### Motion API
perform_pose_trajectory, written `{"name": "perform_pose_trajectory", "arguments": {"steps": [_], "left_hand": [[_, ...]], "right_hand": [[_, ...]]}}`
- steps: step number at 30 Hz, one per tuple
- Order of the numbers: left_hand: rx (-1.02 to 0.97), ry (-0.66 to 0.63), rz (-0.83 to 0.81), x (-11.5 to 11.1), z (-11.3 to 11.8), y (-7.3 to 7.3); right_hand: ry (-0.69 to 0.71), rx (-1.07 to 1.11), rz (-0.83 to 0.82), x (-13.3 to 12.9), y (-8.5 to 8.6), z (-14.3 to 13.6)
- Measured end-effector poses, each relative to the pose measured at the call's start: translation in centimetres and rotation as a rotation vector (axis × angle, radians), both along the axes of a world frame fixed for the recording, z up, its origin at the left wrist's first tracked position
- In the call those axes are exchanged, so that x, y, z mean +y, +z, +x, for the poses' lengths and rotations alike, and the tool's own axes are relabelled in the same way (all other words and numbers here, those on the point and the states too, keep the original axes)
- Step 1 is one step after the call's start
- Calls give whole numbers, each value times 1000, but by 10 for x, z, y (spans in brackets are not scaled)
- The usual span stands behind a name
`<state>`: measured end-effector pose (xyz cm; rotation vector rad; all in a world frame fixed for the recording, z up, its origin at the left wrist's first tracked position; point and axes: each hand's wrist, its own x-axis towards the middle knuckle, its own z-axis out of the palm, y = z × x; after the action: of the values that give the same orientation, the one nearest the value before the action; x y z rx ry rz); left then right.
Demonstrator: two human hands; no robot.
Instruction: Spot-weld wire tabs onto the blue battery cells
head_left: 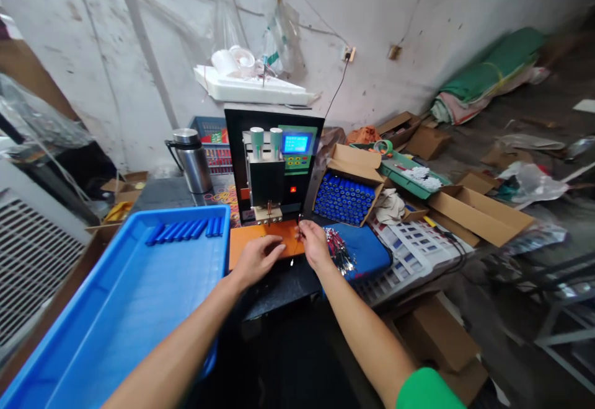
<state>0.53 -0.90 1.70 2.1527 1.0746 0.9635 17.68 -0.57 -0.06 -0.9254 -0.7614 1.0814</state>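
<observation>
A black spot-welding machine (264, 180) with a lit blue display stands at the centre, an orange board (242, 248) at its base. Over the board's front edge is my left hand (258, 259), fingers curled and thumb apart; whatever lies under the fingers is hidden. At the board's right end my right hand (313, 241) pinches a thin wire lead (298, 230) near the machine's base. A small white connector (292, 263) hangs just below the board. Right of my right hand, a bundle of red, black and white leads (340, 251) lies on a blue cloth surface (367, 251).
A large blue tray (158, 285) with several blue cylindrical cells (176, 231) is at left. A steel flask (193, 164) stands behind it. At right are a carton of blue cells (346, 198), a green tray (404, 173), a white crate (409, 260) and open cardboard boxes (483, 211).
</observation>
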Motion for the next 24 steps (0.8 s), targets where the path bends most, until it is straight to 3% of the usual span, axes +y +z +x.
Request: {"name": "perform_pose_trajectory", "arguments": {"steps": [8, 13, 19, 24], "left_hand": [[-32, -12, -63, -3, 1, 1], [-3, 23, -25, -1, 0, -1], [93, 56, 43, -7, -1, 0], [199, 111, 42, -12, -6, 4]], "right_hand": [[-20, -150, 79, -11, -7, -34], [57, -207, 47, -15, -2, -28], [219, -505, 42, -23, 7, -21], [271, -546, 38, -20, 2, -20]]}}
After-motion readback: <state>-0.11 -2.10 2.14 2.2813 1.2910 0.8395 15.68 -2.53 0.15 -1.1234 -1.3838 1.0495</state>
